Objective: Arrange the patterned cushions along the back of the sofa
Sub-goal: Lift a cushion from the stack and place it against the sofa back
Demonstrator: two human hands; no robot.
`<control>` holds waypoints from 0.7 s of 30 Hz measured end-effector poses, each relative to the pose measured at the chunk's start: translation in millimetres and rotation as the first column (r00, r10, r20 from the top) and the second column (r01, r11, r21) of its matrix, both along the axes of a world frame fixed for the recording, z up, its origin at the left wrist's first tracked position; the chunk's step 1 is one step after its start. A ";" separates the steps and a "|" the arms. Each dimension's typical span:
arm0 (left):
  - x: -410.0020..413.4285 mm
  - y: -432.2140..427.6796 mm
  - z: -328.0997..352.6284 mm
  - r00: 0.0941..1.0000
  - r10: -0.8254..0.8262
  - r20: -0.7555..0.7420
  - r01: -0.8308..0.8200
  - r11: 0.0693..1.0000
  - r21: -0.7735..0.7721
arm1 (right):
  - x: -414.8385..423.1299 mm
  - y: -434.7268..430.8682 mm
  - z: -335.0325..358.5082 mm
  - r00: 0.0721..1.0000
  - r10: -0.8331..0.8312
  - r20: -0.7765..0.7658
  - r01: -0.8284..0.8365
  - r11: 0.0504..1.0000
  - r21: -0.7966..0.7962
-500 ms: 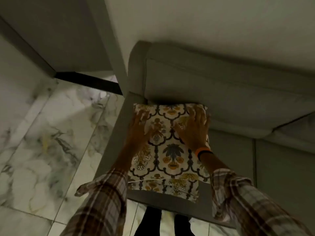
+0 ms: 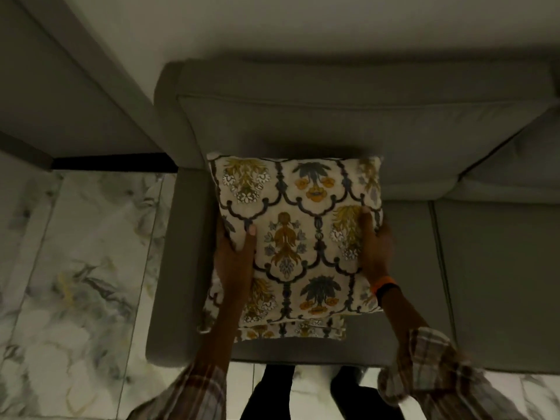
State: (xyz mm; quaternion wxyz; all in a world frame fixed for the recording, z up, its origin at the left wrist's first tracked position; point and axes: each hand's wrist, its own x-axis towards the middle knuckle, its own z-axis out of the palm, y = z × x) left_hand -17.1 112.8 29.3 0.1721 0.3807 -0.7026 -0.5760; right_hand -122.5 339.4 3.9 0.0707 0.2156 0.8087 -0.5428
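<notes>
Plaid sleeves are reaching in; the left hand [image 2: 235, 262] is gripping the cushion's [image 2: 298, 234] left edge, thumb on top, and the right hand [image 2: 375, 247] is clasping its right edge. Both are holding it at the sofa's [image 2: 348, 116] left end, top edge near the backrest. Another patterned cushion [image 2: 291, 328] is peeking out beneath, towards the seat's front edge.

**Home living room, dim light**

Grey upholstered sofa [image 2: 348, 122] with piped back cushions, set against a plain pale wall [image 2: 303, 22]. Floral patterned cushion [image 2: 298, 234] on the seat, another of the same print beneath it. Glossy marble-look floor tiles [image 2: 78, 253] beside the sofa arm. Domestic furnishings throughout; no work equipment visible.
</notes>
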 end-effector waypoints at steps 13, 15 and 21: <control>-151.3 342.3 -65.2 0.868 -0.491 -0.078 0.497 0.859 0.123 | -89.6 350.5 -10.8 0.911 -0.399 -0.106 0.396 0.917 -0.054; -193.0 418.0 -96.1 0.838 -0.541 -0.065 0.545 0.829 0.129 | -126.8 427.8 -38.3 0.896 -0.424 -0.128 0.418 0.905 -0.074; -302.8 620.9 -153.6 0.732 -0.676 -0.083 0.680 0.721 0.132 | -228.6 638.9 -92.3 0.832 -0.527 -0.173 0.523 0.849 -0.073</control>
